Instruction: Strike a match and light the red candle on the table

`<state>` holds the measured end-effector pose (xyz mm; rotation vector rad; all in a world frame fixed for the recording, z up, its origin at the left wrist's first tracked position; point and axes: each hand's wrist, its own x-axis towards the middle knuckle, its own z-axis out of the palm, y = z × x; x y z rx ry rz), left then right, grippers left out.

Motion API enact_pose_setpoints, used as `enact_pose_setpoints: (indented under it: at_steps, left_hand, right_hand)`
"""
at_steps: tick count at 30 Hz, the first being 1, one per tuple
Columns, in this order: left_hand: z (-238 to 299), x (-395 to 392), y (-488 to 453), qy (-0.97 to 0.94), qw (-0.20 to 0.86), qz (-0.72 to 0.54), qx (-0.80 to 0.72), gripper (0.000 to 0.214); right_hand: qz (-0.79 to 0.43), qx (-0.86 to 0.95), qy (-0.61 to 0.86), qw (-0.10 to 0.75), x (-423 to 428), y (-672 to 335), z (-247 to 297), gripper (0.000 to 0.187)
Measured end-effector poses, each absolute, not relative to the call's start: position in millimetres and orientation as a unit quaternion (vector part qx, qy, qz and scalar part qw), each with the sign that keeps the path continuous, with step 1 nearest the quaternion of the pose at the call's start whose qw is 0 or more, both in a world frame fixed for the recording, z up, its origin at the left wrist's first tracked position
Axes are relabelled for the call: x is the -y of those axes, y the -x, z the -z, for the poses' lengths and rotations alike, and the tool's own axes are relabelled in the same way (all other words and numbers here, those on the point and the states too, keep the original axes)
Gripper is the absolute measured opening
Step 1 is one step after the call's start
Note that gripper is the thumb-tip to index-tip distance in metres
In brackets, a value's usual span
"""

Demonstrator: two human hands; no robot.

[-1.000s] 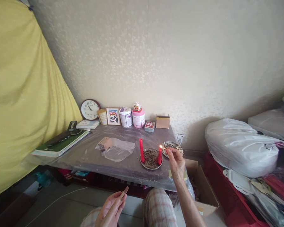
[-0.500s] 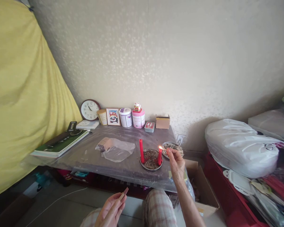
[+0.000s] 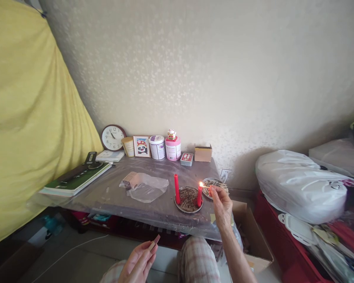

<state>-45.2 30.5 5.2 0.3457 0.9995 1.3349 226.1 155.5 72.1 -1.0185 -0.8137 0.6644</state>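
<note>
Between the thumb and fingers of my right hand [image 3: 222, 202] is a burning match [image 3: 207, 186]. Its flame touches the top of the shorter red candle [image 3: 200, 195], at the wick. A taller red candle [image 3: 177, 189] stands to the left of it, with no flame showing. Both are upright on a round metal plate [image 3: 188, 211] with a dark speckled surface. Down by my lap, my left hand [image 3: 138, 261] is closed on a matchbox [image 3: 154, 242]; only its end sticks out past the fingers.
A second plate [image 3: 208, 181] with thin sticks lies behind my right hand. Left on the table [image 3: 120, 204] is a clear plastic bag [image 3: 149, 190] with a small box. A clock [image 3: 113, 137], tins and a picture frame [image 3: 142, 147] line the wall. An open carton [image 3: 258, 239] stands at right.
My right hand has shifted very slightly right and the flame at the shorter candle's top looks a bit larger. My left hand holds the matchbox in the same place.
</note>
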Motion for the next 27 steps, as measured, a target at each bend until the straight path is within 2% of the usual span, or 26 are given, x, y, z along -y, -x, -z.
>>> enact_pose_setpoints:
  at_steps: [14,27]
  left_hand:
    - [-6.5,-28.0,48.3,-0.183,0.665,-0.585,-0.426,0.039]
    - [-6.1,-23.9,53.0,-0.176,0.659,-0.589,-0.432,0.043]
  right_hand:
    - [-0.354,0.352,0.434,0.750,-143.7,-221.7,-92.8,0.029]
    - [-0.361,0.413,0.436,0.713,-145.8,-172.5,-111.4,0.030]
